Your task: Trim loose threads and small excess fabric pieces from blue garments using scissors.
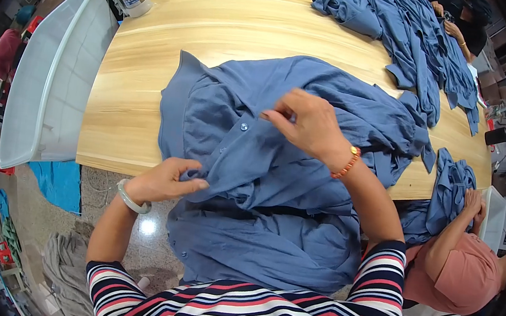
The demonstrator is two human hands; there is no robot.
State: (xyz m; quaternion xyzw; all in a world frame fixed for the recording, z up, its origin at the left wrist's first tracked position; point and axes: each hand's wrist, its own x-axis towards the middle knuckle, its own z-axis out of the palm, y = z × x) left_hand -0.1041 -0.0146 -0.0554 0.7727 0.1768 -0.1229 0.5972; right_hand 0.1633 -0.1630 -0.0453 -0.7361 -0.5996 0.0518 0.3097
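A blue-grey button-up shirt (286, 87) lies spread and rumpled on the wooden table, and its near part hangs over the front edge toward my lap. My left hand (166, 182) grips the shirt's near left edge, with cloth between thumb and fingers. Just above the shirt's middle, my right hand (312, 127) is raised with fingers curled and thumb and forefinger close together in a pinch. Anything between those tips is too small to make out. A button (244, 127) shows on the front strip, between my hands.
A white plastic bin (50, 79) stands against the table's left side. A cup-like container (134, 4) sits at the far left. More blue-grey garments (398, 31) lie at the far right, by a person in dark clothes. Another person in pink (464, 272) handles similar cloth at right.
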